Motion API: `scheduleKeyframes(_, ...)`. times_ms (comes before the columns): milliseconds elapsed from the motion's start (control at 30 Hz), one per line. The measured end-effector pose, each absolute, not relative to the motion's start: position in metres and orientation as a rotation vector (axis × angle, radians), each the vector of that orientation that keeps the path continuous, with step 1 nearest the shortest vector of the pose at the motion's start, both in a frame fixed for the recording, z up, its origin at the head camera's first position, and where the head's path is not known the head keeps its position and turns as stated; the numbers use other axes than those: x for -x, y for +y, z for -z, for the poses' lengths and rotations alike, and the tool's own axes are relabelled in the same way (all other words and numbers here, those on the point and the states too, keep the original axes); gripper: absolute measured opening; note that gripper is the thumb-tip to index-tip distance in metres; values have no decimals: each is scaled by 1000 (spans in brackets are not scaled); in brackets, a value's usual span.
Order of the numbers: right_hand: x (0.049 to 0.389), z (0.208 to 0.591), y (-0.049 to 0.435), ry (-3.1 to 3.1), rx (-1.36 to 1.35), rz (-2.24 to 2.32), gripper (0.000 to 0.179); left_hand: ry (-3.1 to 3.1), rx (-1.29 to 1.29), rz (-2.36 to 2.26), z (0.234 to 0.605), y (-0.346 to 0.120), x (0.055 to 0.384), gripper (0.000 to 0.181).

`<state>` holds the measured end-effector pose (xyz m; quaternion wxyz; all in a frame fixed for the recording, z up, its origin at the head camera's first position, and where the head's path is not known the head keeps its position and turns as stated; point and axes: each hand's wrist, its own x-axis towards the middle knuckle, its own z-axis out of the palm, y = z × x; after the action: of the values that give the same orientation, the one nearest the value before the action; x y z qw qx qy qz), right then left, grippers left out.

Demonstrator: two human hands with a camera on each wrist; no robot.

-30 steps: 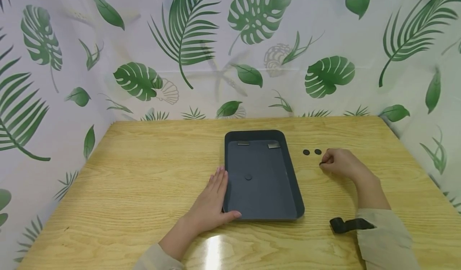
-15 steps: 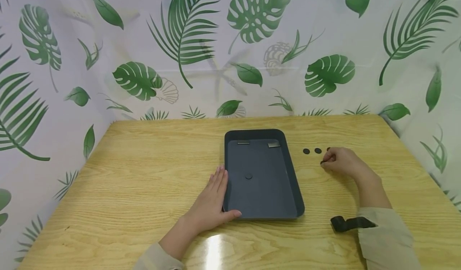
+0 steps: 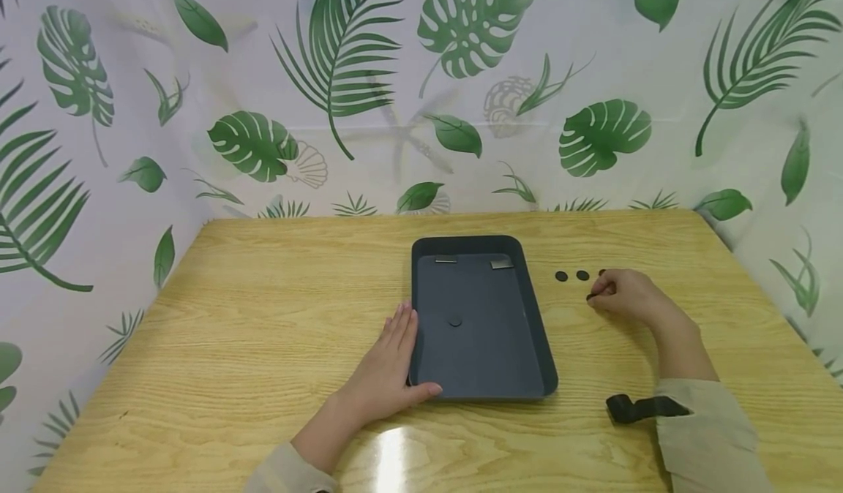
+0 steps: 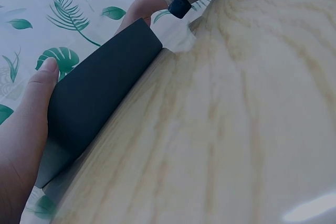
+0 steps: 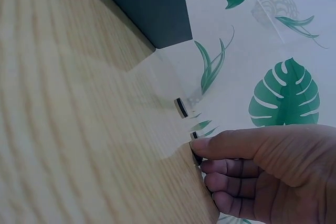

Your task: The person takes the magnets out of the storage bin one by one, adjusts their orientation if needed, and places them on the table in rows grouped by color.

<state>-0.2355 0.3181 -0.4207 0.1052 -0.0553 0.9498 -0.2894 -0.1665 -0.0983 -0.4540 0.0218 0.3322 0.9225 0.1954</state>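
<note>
My left hand [image 3: 382, 376] rests against the left wall of a dark grey rectangular tray [image 3: 490, 347], fingers straight along its side and thumb over the near rim. To the right of the tray, my right hand [image 3: 628, 299] pinches a small black disc [image 3: 590, 297] between thumb and fingers, low over the table. Two similar discs, one [image 3: 561, 276] and another [image 3: 582, 275], lie flat just beyond. A third disc [image 3: 602, 272] is partly hidden behind the right hand. On the tray floor lies a dark round disc [image 3: 455, 320].
Two small metallic rectangular pieces, a left one [image 3: 446, 260] and a right one [image 3: 502, 264], sit at the tray's far end. The wooden table [image 3: 276, 295] meets a leaf-patterned cloth [image 3: 369, 76] at the back. A black strap device [image 3: 642, 409] is on the right sleeve.
My right hand has shifted very slightly, and the edge of a disc behind it has come into sight. The left hand and the tray hold still.
</note>
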Motion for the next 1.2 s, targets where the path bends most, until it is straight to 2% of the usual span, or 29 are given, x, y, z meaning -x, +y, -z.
scheduleKeyframes(433, 232, 406, 312, 2881, 84, 857, 33, 2869, -1041, -597, 454, -97, 167, 114)
scheduleKeyframes(700, 228, 397, 310, 2909, 108, 945, 28, 2883, -1045, -581, 454, -97, 167, 117)
scheduleKeyframes(1200, 219, 373, 293, 2972, 183, 939, 37, 2873, -1031, -594, 454, -99, 168, 104)
